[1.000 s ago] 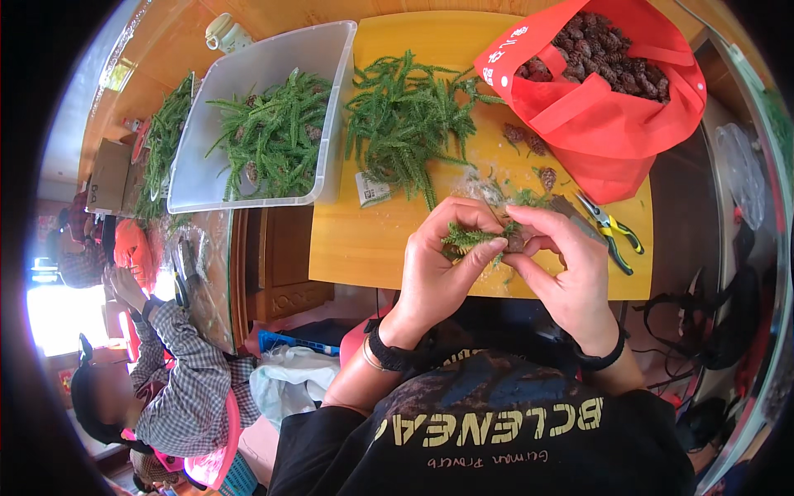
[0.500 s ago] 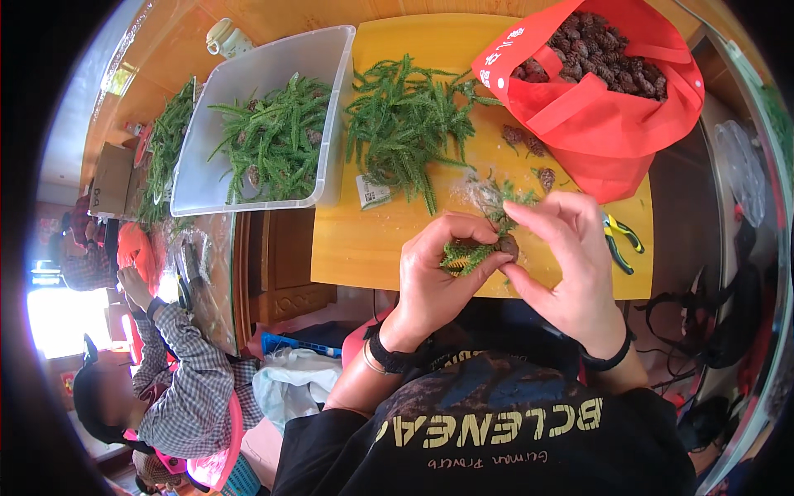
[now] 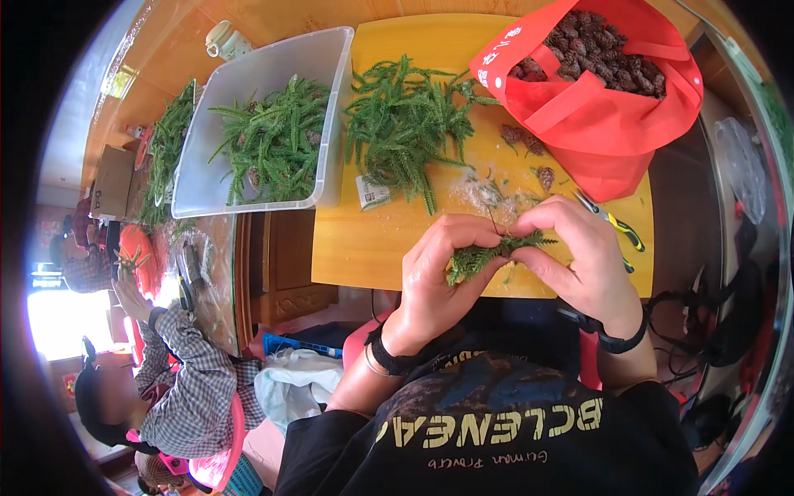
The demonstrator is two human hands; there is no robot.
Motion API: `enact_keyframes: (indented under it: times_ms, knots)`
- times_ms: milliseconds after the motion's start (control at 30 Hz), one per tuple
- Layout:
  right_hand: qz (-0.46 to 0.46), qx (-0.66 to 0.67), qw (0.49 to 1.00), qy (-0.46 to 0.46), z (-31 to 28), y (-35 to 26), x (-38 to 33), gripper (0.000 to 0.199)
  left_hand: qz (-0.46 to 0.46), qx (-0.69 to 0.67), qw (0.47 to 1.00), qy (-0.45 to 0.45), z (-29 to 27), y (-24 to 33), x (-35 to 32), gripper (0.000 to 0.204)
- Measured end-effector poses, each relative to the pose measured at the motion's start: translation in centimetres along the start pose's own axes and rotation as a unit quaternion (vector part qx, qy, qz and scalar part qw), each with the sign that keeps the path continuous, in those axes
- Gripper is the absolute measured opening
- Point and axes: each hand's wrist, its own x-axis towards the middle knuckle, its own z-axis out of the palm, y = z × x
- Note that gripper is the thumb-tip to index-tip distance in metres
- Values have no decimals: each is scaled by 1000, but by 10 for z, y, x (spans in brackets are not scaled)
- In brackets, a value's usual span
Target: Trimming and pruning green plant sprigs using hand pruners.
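Note:
Over the near edge of the yellow table (image 3: 364, 256), my left hand (image 3: 438, 260) is closed around a green artificial pine sprig (image 3: 475, 263). My right hand (image 3: 571, 252) pinches the sprig's other end between thumb and forefinger. A thin dark stem or wire sticks up between the two hands. Whether a pine cone is inside the sprig is hidden by my fingers. Just beyond my hands lie a loose pine cone (image 3: 546, 178) and whitish crumbs (image 3: 484, 194). Yellow-and-black pliers (image 3: 616, 225) rest right of my right hand.
A heap of pine sprigs (image 3: 409, 124) lies mid-table. Left of it stands a clear plastic bin (image 3: 331, 157) with sprigs and cones. A red bag (image 3: 604, 140) of pine cones stands at the back right. A person in a checked shirt (image 3: 194, 380) works at the left.
The pine cone between my fingertips no longer shows; the sprig now stretches across both hands. My right hand has moved in and closed on it. The co-worker's hand now holds a sprig.

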Motion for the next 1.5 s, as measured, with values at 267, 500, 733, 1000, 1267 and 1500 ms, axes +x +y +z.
enact_keyframes:
  times_ms: [267, 500, 733, 1000, 1267, 1500]
  knots:
    - [21, 49, 999, -5, 1, 0, 3, 37, -9, -19, 1000, -7, 1, 2, 1, 31]
    - [78, 197, 973, -90, -9, 6, 5, 29, -31, -9, 998, -45, -5, 10, 6, 25]
    - [94, 242, 958, -120, -12, 10, 8, 17, -23, -14, 999, -40, -2, 11, 6, 27]
    - [49, 181, 981, -59, -9, 5, 7, 15, 19, -26, 999, 0, 4, 9, 3, 28]
    - [-31, 116, 992, 29, 5, 5, 3, 16, 70, 16, 997, 35, 7, 10, 3, 30]
    - [15, 140, 983, 121, 22, 5, -6, 20, 163, 153, 975, -8, 2, 12, 6, 30]
